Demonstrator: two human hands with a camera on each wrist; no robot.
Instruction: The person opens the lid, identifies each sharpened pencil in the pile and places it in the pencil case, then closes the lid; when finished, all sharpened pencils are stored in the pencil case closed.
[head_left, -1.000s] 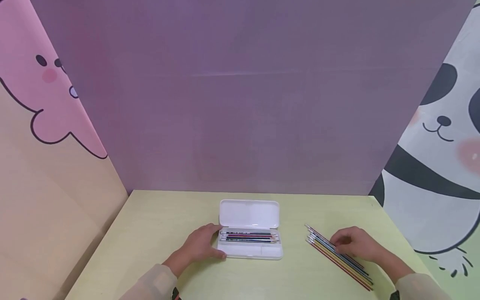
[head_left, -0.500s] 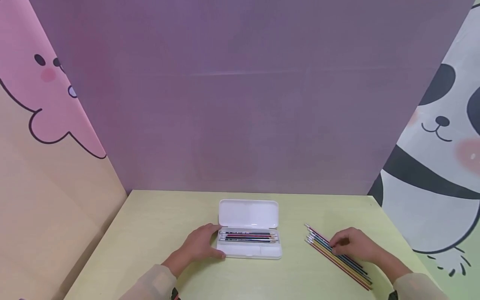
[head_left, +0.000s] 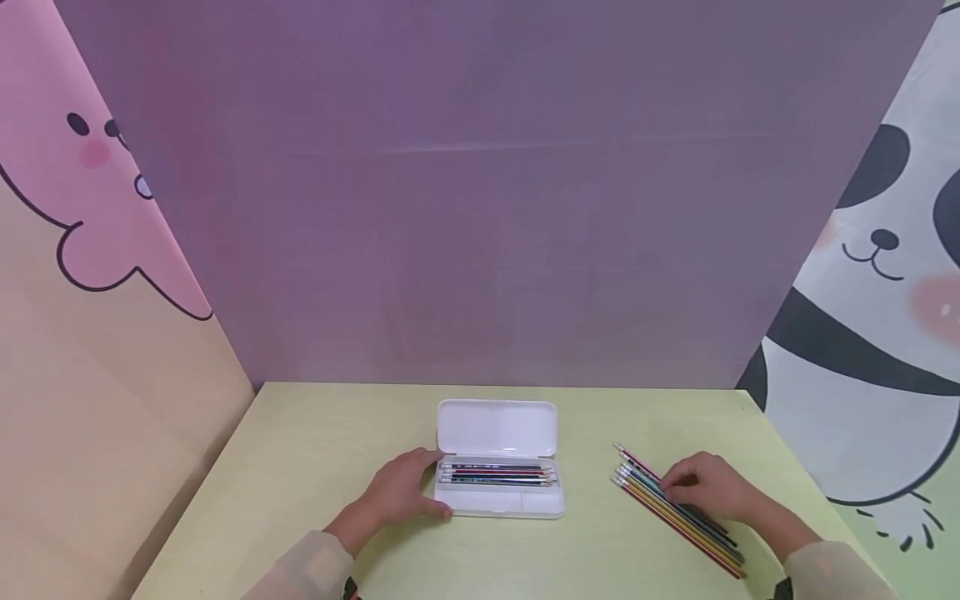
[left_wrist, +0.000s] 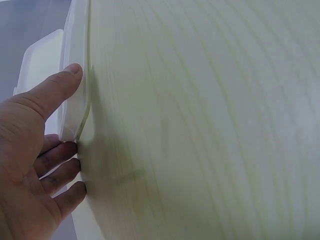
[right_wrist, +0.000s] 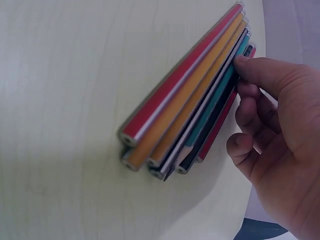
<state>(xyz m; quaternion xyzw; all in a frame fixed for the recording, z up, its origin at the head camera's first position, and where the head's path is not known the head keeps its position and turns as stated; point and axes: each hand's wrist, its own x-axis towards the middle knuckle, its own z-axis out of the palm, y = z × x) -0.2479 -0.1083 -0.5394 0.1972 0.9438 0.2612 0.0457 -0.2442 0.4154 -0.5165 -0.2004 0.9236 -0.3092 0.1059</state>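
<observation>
A white plastic pencil case point(head_left: 498, 511) stands with its lid point(head_left: 497, 427) raised, a row of several pencils point(head_left: 495, 475) in its rear part. My left hand point(head_left: 401, 487) holds the case by its left end, thumb point(left_wrist: 65, 80) on the front wall and fingers around the corner. To the right, several pencils point(head_left: 675, 521) lie in a slanting bundle, red, yellow, dark and teal, eraser ends away from me. My right hand point(head_left: 708, 487) is over the bundle's right side, pinching a teal pencil point(right_wrist: 212, 106) between thumb and forefinger. The forefinger is partly hidden behind the pencils.
The pale wooden table point(head_left: 337, 425) ends at a purple panel point(head_left: 487, 250) behind. Side walls carry a pink cartoon figure point(head_left: 97, 192) at left and a panda point(head_left: 862, 333) at right. Bare tabletop lies between the case and the loose pencils.
The pencils under my right hand have shifted and fanned slightly at their far ends, with a red one sliding a little farther out. My left hand and the case stay put.
</observation>
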